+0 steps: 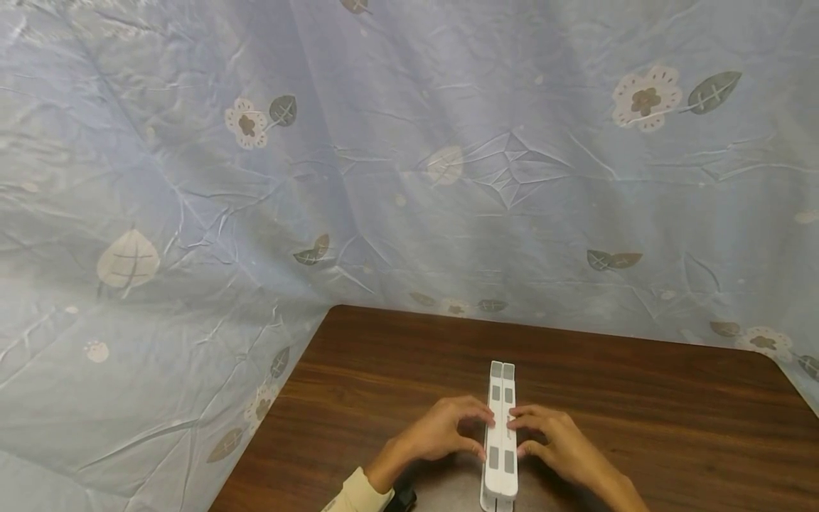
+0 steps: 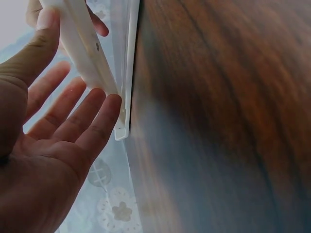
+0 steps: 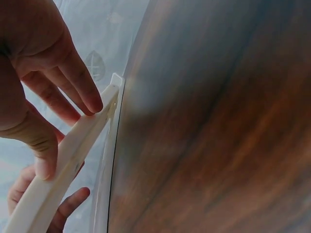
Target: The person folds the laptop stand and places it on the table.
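A folded white laptop stand (image 1: 501,434) with grey pads points away from me on the table. Its two long bars lie side by side. In the wrist views an upper bar (image 3: 73,150) slants up from a lower bar (image 3: 109,160), meeting it at one end. My left hand (image 1: 441,430) holds the stand's left side, with thumb and fingertips against the bar (image 2: 80,48). From the right, my right hand (image 1: 557,444) holds the other side with its fingertips and thumb (image 3: 44,162). The stand's underside is hidden from above.
The brown wooden table (image 1: 640,412) has rounded far corners. Behind it and on the left hangs a pale blue sheet (image 1: 448,213) printed with flowers and leaves. A dark object (image 1: 402,496) shows beside my left cuff.
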The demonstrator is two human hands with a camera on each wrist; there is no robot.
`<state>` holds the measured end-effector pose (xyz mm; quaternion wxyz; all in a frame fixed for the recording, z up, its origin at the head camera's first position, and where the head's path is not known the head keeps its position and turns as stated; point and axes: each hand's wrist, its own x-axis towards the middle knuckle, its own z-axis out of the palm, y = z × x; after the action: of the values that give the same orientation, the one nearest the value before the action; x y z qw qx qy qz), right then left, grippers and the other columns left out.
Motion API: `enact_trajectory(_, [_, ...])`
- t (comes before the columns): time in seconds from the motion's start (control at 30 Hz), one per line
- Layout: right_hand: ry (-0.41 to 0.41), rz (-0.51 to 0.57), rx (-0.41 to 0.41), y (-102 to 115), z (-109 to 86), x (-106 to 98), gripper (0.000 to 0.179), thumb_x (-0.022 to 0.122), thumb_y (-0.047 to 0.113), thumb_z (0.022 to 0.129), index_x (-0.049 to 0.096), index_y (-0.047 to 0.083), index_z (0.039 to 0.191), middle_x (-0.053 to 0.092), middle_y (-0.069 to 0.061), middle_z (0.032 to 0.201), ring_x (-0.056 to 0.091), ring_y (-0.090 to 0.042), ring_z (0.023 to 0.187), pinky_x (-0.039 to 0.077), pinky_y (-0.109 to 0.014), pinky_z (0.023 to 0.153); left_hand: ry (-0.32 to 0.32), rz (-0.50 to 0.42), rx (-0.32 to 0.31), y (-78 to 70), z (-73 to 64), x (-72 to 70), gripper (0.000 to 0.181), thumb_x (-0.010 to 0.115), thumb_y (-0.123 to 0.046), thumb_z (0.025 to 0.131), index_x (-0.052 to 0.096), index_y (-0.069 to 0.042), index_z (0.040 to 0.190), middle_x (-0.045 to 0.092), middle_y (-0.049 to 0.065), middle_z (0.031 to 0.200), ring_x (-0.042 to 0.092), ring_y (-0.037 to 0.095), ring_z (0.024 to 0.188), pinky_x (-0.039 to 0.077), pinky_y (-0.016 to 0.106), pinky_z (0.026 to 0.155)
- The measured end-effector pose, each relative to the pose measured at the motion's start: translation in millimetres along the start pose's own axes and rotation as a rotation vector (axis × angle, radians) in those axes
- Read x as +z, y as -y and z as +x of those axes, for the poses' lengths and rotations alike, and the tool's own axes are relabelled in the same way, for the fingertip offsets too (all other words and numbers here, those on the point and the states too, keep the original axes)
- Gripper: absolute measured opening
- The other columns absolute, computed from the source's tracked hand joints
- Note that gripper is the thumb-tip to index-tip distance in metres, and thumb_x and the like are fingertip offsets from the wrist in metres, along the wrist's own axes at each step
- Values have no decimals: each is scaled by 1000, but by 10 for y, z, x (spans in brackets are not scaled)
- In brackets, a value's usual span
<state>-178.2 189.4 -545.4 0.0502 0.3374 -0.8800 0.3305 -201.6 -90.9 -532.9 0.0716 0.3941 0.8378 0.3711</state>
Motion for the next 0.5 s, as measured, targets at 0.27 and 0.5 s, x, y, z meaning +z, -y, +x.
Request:
enact_trajectory(0.27, [136,-6,23,25,12,22,35,82,29,92,80,5,117,70,-21,139,69,-46,124,60,-55,101,69,156,8,-11,-21,58,49,89,-30,87,73,-10,130,72,1,135,67,9,126,54,18,107])
enact_trajectory(0.5, [181,4,45,71,29,13,34,80,30,95,80,5,117,69,-22,140,69,-46,124,60,-54,101,85,180,14,-20,-42,78,47,84,-34,92,73,-9,131,71,3,137,67,11,126,55,17,106])
